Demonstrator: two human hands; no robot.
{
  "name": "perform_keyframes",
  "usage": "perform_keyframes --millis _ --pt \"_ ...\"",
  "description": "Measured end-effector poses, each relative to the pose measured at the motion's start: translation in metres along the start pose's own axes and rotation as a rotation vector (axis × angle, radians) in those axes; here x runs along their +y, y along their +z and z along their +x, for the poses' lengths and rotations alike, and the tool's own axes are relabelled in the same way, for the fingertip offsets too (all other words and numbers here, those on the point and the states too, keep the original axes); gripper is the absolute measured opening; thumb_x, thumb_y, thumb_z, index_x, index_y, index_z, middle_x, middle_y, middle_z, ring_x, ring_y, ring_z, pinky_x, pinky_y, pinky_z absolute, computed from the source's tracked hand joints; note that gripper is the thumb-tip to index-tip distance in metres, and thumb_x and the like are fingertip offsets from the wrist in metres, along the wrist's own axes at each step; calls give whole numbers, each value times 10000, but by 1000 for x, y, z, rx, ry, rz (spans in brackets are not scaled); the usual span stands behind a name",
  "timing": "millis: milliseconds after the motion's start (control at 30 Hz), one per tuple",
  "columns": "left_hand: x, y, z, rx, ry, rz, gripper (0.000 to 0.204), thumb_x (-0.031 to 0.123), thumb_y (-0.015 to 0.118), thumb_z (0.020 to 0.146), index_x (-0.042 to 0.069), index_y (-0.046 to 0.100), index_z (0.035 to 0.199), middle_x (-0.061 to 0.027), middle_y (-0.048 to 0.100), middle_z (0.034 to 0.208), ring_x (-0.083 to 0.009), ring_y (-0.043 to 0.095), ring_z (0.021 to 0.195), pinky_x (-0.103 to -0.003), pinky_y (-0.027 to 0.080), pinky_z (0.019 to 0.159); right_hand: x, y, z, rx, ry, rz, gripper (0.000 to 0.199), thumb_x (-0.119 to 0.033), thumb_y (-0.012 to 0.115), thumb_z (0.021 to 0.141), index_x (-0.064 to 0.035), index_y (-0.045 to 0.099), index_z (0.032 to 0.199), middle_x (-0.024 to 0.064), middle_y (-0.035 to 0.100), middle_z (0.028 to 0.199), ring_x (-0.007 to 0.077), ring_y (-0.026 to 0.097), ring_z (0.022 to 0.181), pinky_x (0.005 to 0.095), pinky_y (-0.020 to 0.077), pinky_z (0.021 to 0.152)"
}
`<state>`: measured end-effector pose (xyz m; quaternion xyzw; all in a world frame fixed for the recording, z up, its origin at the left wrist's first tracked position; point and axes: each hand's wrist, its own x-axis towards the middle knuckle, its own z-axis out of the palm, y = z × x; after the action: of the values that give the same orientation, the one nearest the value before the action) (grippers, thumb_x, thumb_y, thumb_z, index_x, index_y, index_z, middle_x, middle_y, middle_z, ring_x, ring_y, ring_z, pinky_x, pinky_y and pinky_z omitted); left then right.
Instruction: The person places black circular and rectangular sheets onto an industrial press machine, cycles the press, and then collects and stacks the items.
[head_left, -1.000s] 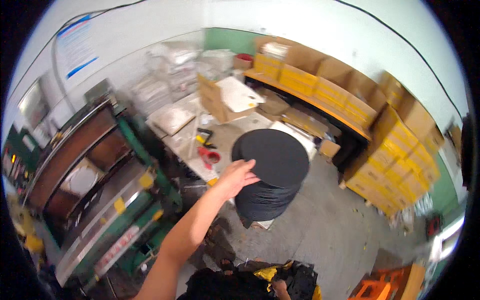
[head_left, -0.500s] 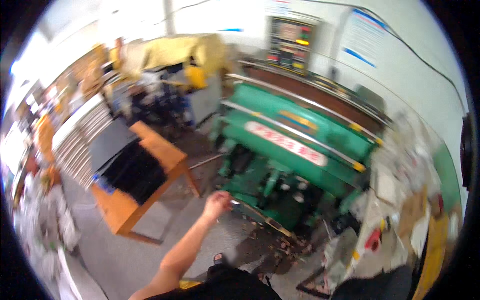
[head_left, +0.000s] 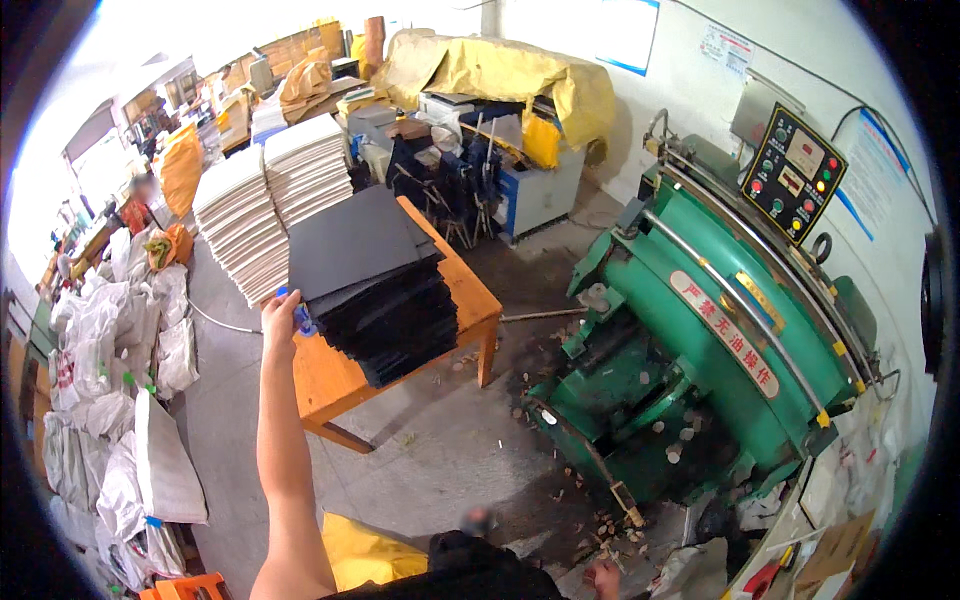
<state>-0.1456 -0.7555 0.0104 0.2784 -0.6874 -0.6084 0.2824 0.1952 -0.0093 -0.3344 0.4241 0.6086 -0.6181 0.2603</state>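
A stack of black sheets (head_left: 385, 300) lies on a wooden table (head_left: 465, 290), with loosely offset edges. My left arm reaches out to the near left corner of this stack. There my left hand (head_left: 280, 318) has its fingers bent together beside the top sheet and a small blue object (head_left: 305, 320); what they pinch, if anything, cannot be made out. Behind the hand rises a tall pile of whitish sheets (head_left: 240, 225). Low at the lower edge, my right hand (head_left: 604, 578) shows only in part, near the floor scraps and apart from the table; its fingers are unclear.
A large green machine (head_left: 690, 340) with rails and a button panel (head_left: 795, 175) stands at right. White sacks (head_left: 110, 350) line the left side. Yellow cloth (head_left: 520, 75) covers equipment at the back. Scraps (head_left: 620, 535) litter the floor by the machine.
My left hand has moved from in front of the green machine leftward to the stack's corner. The view has turned left, and my right hand has come into sight at the bottom.
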Motion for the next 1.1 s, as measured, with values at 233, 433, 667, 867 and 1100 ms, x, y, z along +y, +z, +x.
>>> perform_keyframes --millis 233,433,667,867,1100 --pt "21 -43 -104 -415 -332 -579 213 305 577 910 108 635 969 -23 658 975 -179 610 873 -301 481 774 56 2 -7 2 141 101 222 -196 576 912 -17 616 1036 110 623 884 242 605 751 387 522 679" --pt "43 -32 -67 -247 3 -502 253 133 577 906 46 569 1143 -34 607 1033 -153 576 960 -299 464 838 69 7 -25 122 253 254 211 -189 607 885 8 636 955 125 648 803 213 637 697 339 529 610" --pt "39 124 -117 -384 -182 -693 549 261 611 916 101 449 1416 -28 550 1286 -148 548 1125 -314 470 938 -61 46 -89 356 -413 -269 402 -308 671 888 -13 609 1155 113 672 979 208 651 856 328 516 753" --pt "36 235 -221 -906 -179 -698 615 199 611 901 55 383 1455 -51 489 1393 -216 468 1256 -355 369 1058 -233 33 -203 203 -788 333 344 -168 610 946 2 569 1242 112 675 1123 200 647 1040 340 519 902" --pt "27 256 -349 -1087 -571 -525 538 55 567 876 48 411 1390 -71 561 1275 -185 597 1079 -281 534 805 -380 -111 -151 174 -990 954 561 -274 614 948 49 421 1364 198 530 1329 298 529 1239 395 431 1052"
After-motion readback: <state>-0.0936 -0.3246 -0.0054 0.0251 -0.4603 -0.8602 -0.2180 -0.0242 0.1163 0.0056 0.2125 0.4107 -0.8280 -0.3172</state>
